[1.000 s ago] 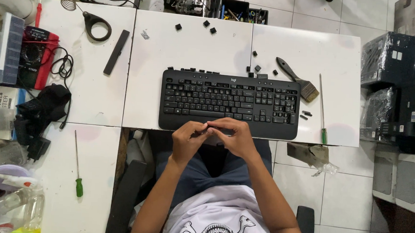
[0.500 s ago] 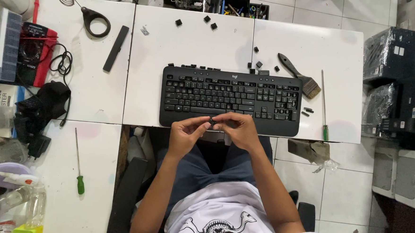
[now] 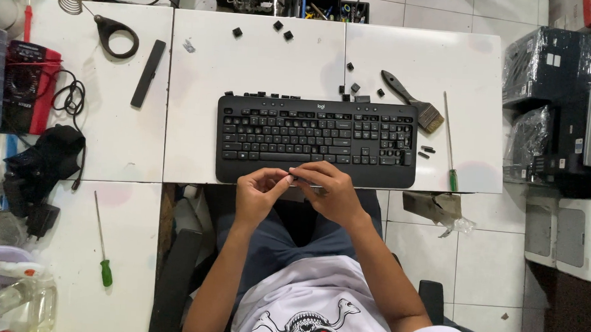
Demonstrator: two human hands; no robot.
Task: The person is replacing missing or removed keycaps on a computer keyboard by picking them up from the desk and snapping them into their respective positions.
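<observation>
Now both hands meet in the middle of the frame, just below the black keyboard (image 3: 315, 141). The left hand (image 3: 259, 196) and right hand (image 3: 331, 191) pinch one tiny piece (image 3: 291, 180) between them. It lies sideways, fingertip to fingertip.

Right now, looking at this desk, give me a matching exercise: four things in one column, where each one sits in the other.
Things:
1. keyboard
2. paintbrush
3. long screwdriver
4. short screwdriver

Places:
A. lower left table
B. right of the paintbrush
C. directly above both hands
D. off the keyboard's top right corner

Pairs: 1-C, 2-D, 3-B, 4-A
</observation>
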